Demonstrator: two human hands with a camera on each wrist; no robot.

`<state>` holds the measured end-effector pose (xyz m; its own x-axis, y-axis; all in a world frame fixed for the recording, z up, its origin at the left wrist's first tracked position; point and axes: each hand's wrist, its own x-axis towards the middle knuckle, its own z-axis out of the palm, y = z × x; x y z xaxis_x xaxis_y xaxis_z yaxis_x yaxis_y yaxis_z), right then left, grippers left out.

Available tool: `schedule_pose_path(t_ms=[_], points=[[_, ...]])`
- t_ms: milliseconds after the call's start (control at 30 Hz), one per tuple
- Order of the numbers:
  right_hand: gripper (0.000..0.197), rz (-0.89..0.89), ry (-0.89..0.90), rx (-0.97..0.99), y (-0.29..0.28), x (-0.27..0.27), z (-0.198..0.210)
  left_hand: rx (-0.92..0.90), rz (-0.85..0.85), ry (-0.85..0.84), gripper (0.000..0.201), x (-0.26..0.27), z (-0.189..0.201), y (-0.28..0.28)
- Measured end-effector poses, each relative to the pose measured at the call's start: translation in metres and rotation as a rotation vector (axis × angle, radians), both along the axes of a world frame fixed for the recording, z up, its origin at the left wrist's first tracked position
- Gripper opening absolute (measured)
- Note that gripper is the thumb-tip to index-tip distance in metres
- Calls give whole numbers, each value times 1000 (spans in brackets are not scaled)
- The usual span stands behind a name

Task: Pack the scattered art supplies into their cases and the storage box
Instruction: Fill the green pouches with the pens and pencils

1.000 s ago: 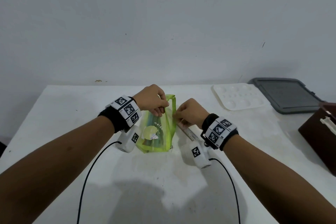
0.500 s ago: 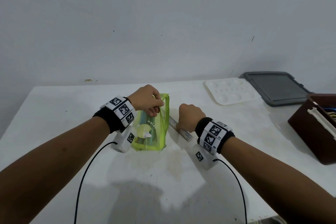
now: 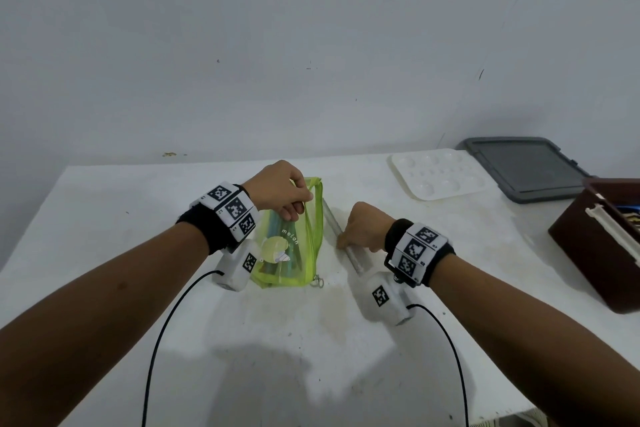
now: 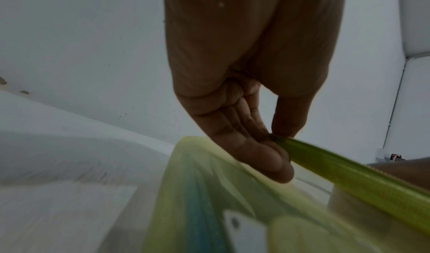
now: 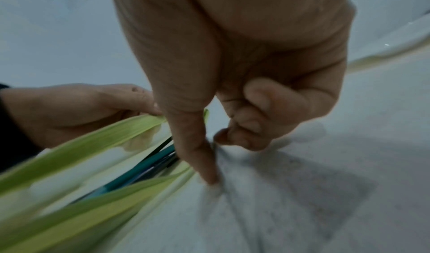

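Note:
A lime-green mesh pouch point(image 3: 294, 253) marked "melon" lies mid-table with its mouth held open; teal pens point(image 5: 144, 167) show inside it. My left hand point(image 3: 280, 194) pinches the pouch's upper zip edge point(image 4: 325, 167) between thumb and fingers. Just right of the pouch a metal ruler point(image 3: 330, 215) lies flat on the table. My right hand point(image 3: 363, 230) is down on the ruler, thumb and curled fingers pinching its edge at mid-length. In the right wrist view the ruler point(image 5: 232, 192) is blurred under the thumb.
A white paint palette point(image 3: 440, 175) and a grey lid point(image 3: 526, 166) lie at the back right. A dark brown wooden box point(image 3: 606, 243) stands open at the right edge. Cables run from both wrists towards the table's near edge.
My right hand has let go of the pouch's edge and dropped to the right onto the ruler. The left hand keeps its pinch on the pouch.

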<state>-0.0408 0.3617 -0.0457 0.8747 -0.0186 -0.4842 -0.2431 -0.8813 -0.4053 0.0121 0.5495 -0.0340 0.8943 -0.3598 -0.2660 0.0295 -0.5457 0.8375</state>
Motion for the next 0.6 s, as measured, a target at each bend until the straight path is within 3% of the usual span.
schedule_pose_path(t_ms=[133,233,400,600], points=[[25,-139,-66,309,-23,-2,14,1,1,-2,15,1,2,0],[17,-214,9,525,-31,-4,26,4,-2,-3,14,1,0,-2],[20,-95,183,502,-6,-4,19,2,-27,-19,12,-3,3,-9],[22,-134,148,591,33,9,7,-10,-36,-40,13,-4,7,-13]])
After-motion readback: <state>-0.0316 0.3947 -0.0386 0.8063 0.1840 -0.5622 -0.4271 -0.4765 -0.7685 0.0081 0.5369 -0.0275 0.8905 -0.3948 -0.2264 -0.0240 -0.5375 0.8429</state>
